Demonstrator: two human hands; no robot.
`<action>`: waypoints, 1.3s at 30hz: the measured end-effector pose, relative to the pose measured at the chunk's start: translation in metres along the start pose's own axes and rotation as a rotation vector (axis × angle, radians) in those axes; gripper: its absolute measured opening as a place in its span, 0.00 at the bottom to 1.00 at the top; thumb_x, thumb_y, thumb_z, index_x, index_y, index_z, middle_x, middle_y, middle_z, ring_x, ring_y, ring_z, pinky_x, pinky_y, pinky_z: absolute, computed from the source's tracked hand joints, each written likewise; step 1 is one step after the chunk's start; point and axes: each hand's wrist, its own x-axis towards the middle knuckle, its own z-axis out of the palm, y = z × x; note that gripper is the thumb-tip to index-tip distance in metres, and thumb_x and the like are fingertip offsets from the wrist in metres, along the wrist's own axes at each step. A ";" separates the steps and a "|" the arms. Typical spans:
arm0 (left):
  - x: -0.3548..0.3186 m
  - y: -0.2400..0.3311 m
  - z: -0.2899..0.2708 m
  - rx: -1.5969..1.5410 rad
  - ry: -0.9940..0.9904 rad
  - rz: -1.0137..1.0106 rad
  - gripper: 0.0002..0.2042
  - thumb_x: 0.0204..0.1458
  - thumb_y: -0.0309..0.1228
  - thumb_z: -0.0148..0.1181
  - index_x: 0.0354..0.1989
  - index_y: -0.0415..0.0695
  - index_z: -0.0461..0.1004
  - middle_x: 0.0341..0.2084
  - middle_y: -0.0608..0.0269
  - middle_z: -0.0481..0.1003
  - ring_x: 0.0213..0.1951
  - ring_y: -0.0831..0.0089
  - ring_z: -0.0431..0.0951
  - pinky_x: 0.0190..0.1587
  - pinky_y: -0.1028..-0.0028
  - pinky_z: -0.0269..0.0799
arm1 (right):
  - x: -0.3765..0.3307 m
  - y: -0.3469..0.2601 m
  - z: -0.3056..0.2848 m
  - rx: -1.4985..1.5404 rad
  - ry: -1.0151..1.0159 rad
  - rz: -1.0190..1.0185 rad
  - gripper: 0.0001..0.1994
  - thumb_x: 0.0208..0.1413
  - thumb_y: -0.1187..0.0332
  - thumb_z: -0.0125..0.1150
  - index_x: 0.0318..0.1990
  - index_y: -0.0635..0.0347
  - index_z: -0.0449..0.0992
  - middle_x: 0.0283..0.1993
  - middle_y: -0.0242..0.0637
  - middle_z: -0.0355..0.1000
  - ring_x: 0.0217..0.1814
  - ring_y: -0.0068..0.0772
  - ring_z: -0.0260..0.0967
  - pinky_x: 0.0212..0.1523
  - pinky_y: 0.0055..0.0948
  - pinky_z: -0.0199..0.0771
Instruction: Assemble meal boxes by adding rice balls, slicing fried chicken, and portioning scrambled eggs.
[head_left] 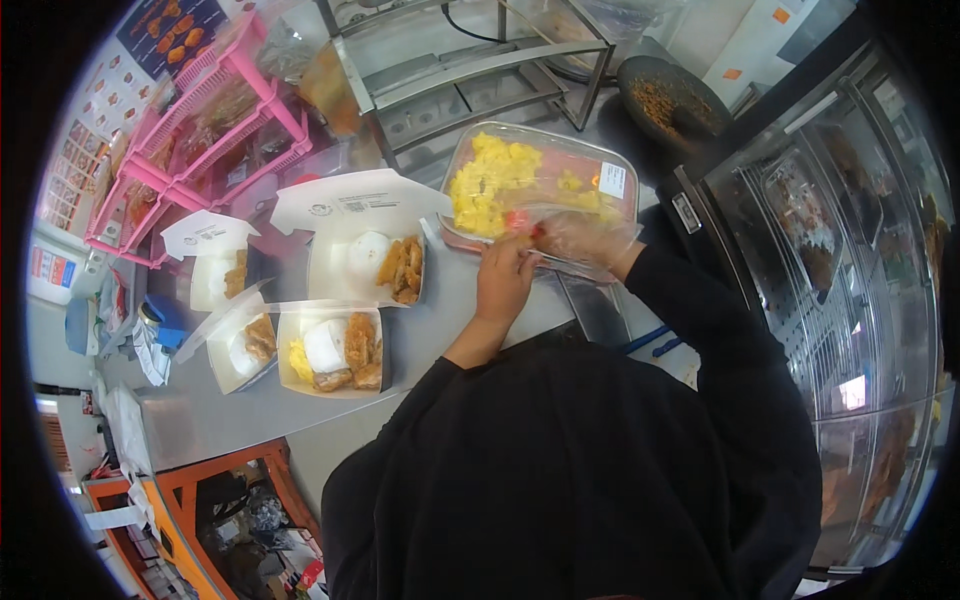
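My right hand (588,244), in a clear plastic glove, is over the near side of a rectangular tray (628,205) of yellow scrambled egg (492,178). Its fingers point left and are bunched together; the loose film blurs them, and a small red patch shows at their tips. My bare left hand (505,277) meets them at the tray's near rim, thumb and fingers pinched. What the pinch holds is too small to make out. To the left stand open paper boxes with white rice (326,347) and fried chicken pieces (405,270); the nearest one (288,385) also holds egg.
A metal rack (480,75) and a pink plastic basket rack (190,185) stand behind the boxes. At the back right is a dark stone mortar (675,105) with brown crumbs. A glass display case (800,330) closes off the right side. An orange-framed shelf (180,500) sits below the counter.
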 end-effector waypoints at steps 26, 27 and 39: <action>0.004 -0.001 -0.004 0.088 0.025 0.117 0.11 0.42 0.29 0.65 0.26 0.42 0.66 0.29 0.58 0.72 0.36 0.57 0.71 0.42 0.62 0.63 | -0.025 -0.032 -0.037 -0.134 -0.164 0.327 0.16 0.52 0.55 0.50 0.47 0.46 0.72 0.43 0.42 0.72 0.47 0.42 0.70 0.45 0.36 0.69; 0.004 -0.001 -0.004 0.088 0.026 0.118 0.11 0.42 0.29 0.65 0.26 0.42 0.66 0.29 0.58 0.72 0.36 0.57 0.71 0.42 0.62 0.63 | -0.026 -0.035 -0.037 -0.136 0.006 0.090 0.16 0.52 0.56 0.51 0.47 0.46 0.72 0.41 0.42 0.72 0.46 0.41 0.70 0.43 0.35 0.70; 0.005 0.001 -0.006 0.123 -0.019 0.109 0.11 0.42 0.29 0.65 0.26 0.41 0.66 0.29 0.56 0.72 0.37 0.56 0.71 0.44 0.62 0.63 | -0.006 -0.016 -0.022 -0.352 0.193 -0.110 0.13 0.52 0.60 0.48 0.41 0.52 0.73 0.33 0.39 0.73 0.31 0.42 0.72 0.30 0.38 0.72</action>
